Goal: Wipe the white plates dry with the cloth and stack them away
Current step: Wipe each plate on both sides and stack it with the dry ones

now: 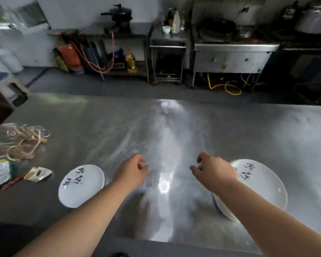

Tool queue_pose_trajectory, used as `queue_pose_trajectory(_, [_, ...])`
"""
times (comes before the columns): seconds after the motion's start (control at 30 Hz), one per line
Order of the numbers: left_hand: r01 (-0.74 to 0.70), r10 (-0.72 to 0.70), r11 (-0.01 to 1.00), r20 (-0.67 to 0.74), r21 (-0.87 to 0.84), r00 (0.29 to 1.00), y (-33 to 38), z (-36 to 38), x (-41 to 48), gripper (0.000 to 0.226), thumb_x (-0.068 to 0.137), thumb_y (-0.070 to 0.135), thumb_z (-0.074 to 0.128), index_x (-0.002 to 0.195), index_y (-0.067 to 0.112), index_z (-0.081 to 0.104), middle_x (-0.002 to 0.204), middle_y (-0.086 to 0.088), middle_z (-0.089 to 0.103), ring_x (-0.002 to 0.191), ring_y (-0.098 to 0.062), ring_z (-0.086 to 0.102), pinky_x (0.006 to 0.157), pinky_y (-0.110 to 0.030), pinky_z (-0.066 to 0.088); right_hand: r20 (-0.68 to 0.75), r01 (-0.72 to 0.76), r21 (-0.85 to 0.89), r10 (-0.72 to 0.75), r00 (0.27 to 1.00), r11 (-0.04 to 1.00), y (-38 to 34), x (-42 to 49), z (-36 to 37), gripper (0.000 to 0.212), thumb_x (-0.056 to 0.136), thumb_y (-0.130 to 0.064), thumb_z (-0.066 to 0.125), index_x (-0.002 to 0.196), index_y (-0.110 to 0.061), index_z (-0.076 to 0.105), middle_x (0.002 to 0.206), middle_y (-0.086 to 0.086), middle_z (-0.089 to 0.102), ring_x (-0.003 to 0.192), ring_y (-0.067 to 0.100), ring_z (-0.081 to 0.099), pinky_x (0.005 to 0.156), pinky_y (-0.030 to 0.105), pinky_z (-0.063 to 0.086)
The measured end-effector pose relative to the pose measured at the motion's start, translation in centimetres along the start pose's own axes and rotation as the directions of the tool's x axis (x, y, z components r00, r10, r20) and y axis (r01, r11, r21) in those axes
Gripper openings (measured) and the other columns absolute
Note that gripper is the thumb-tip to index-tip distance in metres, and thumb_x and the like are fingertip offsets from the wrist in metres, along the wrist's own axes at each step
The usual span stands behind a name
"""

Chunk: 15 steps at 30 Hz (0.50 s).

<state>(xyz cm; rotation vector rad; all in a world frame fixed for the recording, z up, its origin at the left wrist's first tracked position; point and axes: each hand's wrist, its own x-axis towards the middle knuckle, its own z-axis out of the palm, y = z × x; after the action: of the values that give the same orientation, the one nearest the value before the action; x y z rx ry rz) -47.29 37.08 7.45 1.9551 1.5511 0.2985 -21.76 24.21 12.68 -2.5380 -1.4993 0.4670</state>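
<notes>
A single white plate (81, 185) with dark brush writing lies on the steel table (167, 138), left of my left forearm. On the right stands a stack of white plates (263, 184) with the same writing, partly covered by my right arm. My left hand (131, 170) hovers over the bare table, its fingers loosely curled and holding nothing. My right hand (212, 170) hovers just left of the stack's rim, fingers also loosely curled and empty. No cloth is in view.
A tangle of pale string (24, 140) lies at the table's left edge, with food packets (0, 173) and a small torn sachet (37, 174) below it. Beyond the table are a floor aisle, steel shelves and a stove (232, 43).
</notes>
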Motion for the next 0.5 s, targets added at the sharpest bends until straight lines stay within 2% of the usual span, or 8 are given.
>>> queue_pose_trajectory(0.1, [0.132,-0.13,0.991,-0.099,0.017,0.987,-7.4,-4.6,-0.8,0.009,0.093,0.035,0.068,0.094,0.031,0.061,0.08,0.015,0.066,0.08,-0.017,0.065,0.072,-0.032,0.05,0.066,0.104,-0.002,-0.103,0.992,0.995,-6.4,1.0,2.7,0.034,0.095,-0.058,0.054,0.12,-0.034,0.057,0.083,-0.025,0.061,0.093,0.015,0.066,0.07,0.03,0.05])
queue_pose_trajectory(0.17, [0.228,-0.225,0.974,-0.11,0.013,0.968,-12.1,-6.7,-1.5,0.009,0.093,0.035,0.067,0.095,0.028,0.062,0.081,0.013,0.067,0.081,-0.018,0.066,0.078,-0.035,0.053,0.111,0.157,0.007,-0.157,0.981,0.988,-10.5,1.6,4.7,0.035,0.096,-0.058,0.053,0.122,-0.034,0.057,0.086,-0.024,0.062,0.096,0.013,0.065,0.07,0.03,0.05])
queue_pose_trajectory(0.23, [0.308,-0.306,0.951,-0.136,-0.005,0.942,-16.4,-8.2,-2.1,0.009,0.094,0.034,0.068,0.099,0.028,0.063,0.086,0.012,0.066,0.09,-0.024,0.068,0.084,-0.036,0.052,0.165,0.196,0.001,-0.194,0.967,0.981,-14.4,2.0,6.8,0.036,0.096,-0.057,0.053,0.124,-0.035,0.057,0.096,-0.023,0.068,0.099,0.013,0.065,0.068,0.029,0.046])
queue_pose_trajectory(0.3, [0.351,-0.356,0.934,-0.176,-0.057,0.918,-19.8,-9.4,-2.6,0.014,0.095,0.028,0.069,0.106,0.021,0.065,0.091,0.003,0.068,0.096,-0.029,0.067,0.086,-0.036,0.051,0.224,0.217,-0.004,-0.211,0.952,0.976,-17.9,2.3,8.9,0.036,0.096,-0.056,0.053,0.125,-0.035,0.057,0.103,-0.022,0.07,0.098,0.014,0.064,0.067,0.029,0.044])
queue_pose_trajectory(0.37, [0.404,-0.408,0.913,-0.151,-0.053,0.901,-22.7,-10.6,-2.9,0.021,0.098,0.027,0.066,0.116,0.016,0.064,0.103,-0.005,0.069,0.101,-0.03,0.065,0.087,-0.035,0.047,0.286,0.214,-0.011,-0.202,0.937,0.977,-20.8,2.5,11.1,0.034,0.095,-0.054,0.053,0.123,-0.035,0.058,0.1,-0.021,0.068,0.096,0.014,0.064,0.068,0.029,0.047])
queue_pose_trajectory(0.43, [0.457,-0.456,0.89,-0.104,-0.017,0.884,-25.2,-11.5,-2.9,0.03,0.102,0.032,0.061,0.126,0.015,0.061,0.115,-0.007,0.068,0.108,-0.029,0.063,0.089,-0.035,0.046,0.333,0.203,-0.023,-0.184,0.925,0.979,-23.2,2.7,13.3,0.031,0.095,-0.052,0.053,0.121,-0.035,0.058,0.088,-0.02,0.065,0.09,0.013,0.065,0.066,0.027,0.047])
queue_pose_trajectory(0.5, [0.497,-0.496,0.868,-0.057,0.01,0.867,-27.5,-12.1,-2.4,0.041,0.103,0.038,0.057,0.137,0.014,0.058,0.127,-0.009,0.066,0.117,-0.029,0.062,0.096,-0.038,0.049,0.378,0.181,-0.019,-0.16,0.912,0.983,-25.2,2.9,15.2,0.03,0.095,-0.052,0.054,0.12,-0.036,0.058,0.081,-0.021,0.062,0.083,0.011,0.062,0.063,0.026,0.044])
